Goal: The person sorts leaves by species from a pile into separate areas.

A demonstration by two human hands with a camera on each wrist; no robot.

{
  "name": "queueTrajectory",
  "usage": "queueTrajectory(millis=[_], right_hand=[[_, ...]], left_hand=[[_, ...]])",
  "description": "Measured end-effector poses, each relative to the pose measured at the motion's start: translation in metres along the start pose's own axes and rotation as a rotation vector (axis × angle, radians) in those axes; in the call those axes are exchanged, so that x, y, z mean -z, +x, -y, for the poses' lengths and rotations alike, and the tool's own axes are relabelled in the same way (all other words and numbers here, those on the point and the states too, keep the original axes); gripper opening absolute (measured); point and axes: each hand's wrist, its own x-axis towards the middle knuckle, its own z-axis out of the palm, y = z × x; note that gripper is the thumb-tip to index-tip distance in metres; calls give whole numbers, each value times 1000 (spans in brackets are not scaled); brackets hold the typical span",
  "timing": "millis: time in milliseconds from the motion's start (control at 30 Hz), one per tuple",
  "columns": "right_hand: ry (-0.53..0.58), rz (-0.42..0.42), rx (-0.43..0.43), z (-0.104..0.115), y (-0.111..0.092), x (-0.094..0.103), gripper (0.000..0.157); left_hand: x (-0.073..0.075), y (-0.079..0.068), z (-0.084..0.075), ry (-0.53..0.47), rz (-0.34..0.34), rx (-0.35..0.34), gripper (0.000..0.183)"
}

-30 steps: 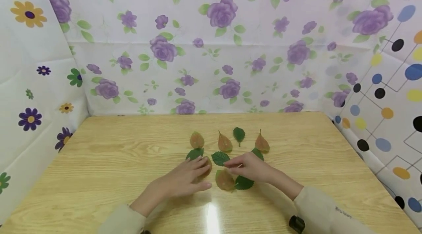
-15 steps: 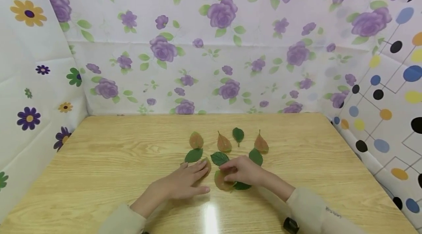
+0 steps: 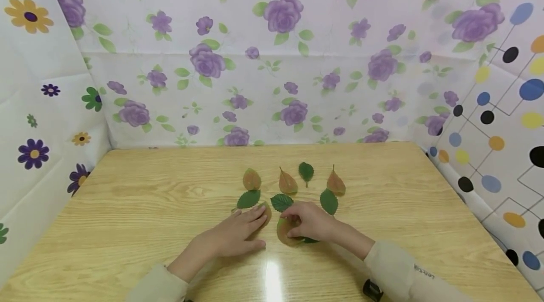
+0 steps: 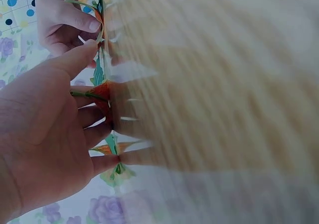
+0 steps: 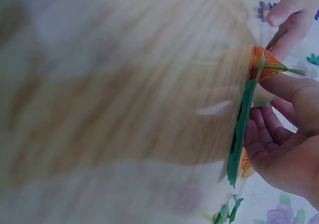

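Note:
In the head view my left hand [image 3: 235, 233] lies low over the table, its fairly straight fingers resting on an orange-green leaf [image 3: 267, 212] that they partly cover. In the left wrist view, that leaf [image 4: 102, 92] stands edge-on at the fingertips. To the right, my right hand [image 3: 308, 220] bends its fingers over another orange-green leaf [image 3: 284, 233], which shows between index finger and thumb. A dark green leaf [image 3: 311, 240] is mostly hidden beneath this hand; it appears edge-on as a serrated green leaf [image 5: 241, 134] in the right wrist view.
Beyond the hands lie more leaves: a green leaf [image 3: 248, 199] beside the left fingers, a green leaf [image 3: 281, 202], and another green leaf [image 3: 329, 202]. A back row includes an orange leaf [image 3: 287, 182] and an orange leaf [image 3: 335, 184]. Patterned cloth [image 3: 255, 80] walls the wooden table [image 3: 161, 188].
My right hand has moved slightly left and toward me, from beside the middle green leaf to over the front orange-green leaf. The left hand stays nearly in place on its leaf.

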Motion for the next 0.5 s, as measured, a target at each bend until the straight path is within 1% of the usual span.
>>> queueTrajectory(millis=[167,300,400,500], right_hand=[[14,-12,-10,2,-1,-1,33],[34,9,-4,3,-2,-1,31],[63,20,19,3,-3,1,28],[95,-1,39,4,-5,6,24]], left_hand=[[0,0,-1,0,-12,-11,66],[0,1,-1,3,-21,-8,66],[0,1,-1,7,-26,-6,66],[-1,2,-1,17,-31,-13,66]])
